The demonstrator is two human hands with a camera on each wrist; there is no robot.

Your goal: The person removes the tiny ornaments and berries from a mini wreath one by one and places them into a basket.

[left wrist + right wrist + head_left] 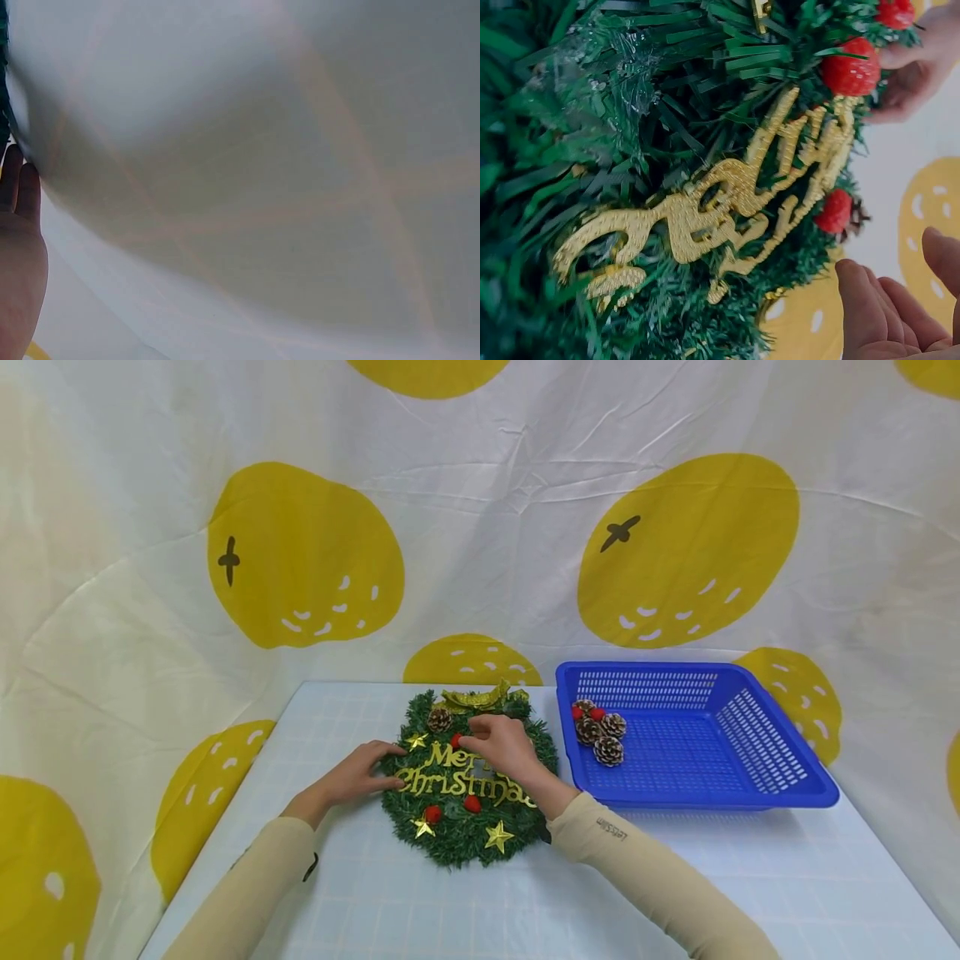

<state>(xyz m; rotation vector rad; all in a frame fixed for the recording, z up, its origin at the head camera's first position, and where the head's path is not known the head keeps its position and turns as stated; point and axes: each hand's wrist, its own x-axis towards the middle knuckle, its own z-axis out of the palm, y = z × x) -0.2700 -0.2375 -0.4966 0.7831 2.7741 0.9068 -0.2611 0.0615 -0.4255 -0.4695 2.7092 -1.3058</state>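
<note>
A green Christmas wreath lies on the table, with gold "Merry Christmas" lettering across it. Red berries, gold stars, a pine cone and a gold bow sit among the tinsel. My left hand rests at the wreath's left edge, thumb and fingers spread. Above the upper middle of the wreath is my right hand, its fingertips close by a red berry. The right wrist view shows a gap between thumb and fingers with nothing in it. Part of the lettering is hidden under that hand.
A blue plastic basket stands to the right of the wreath. In its left corner lie several pine cones with red berries. The table has a pale checked cover, and a white cloth with yellow fruit print hangs behind it.
</note>
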